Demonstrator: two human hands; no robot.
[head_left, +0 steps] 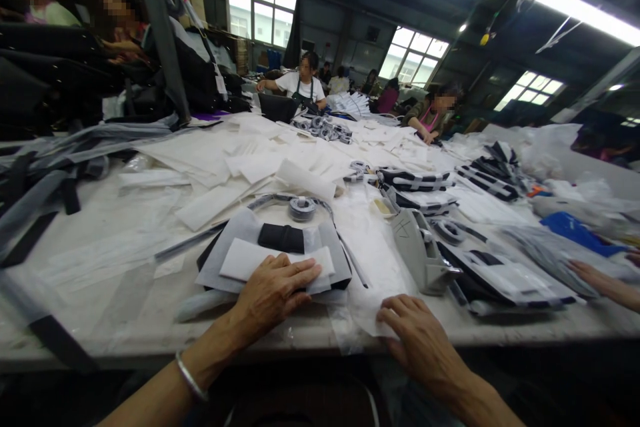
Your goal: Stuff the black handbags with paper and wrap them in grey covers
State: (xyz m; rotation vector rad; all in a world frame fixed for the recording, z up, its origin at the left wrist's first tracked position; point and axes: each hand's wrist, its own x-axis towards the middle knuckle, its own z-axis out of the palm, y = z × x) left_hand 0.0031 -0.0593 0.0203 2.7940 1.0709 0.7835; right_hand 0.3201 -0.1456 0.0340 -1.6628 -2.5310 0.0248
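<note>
No legible text, brand or number is appearing in this view. A grey fabric panel (419, 248) lying on the desk (90, 240) is bearing dark handwritten pen strokes (403, 228) near its upper end, but these strokes are not resolving into readable characters. A small white tag (219, 83) is hanging against dark material beyond the desk, and any marking on it is too small to read.

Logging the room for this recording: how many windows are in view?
3: a window at upper centre, a second to its right, a third further right. Others may lie out of view.
</note>
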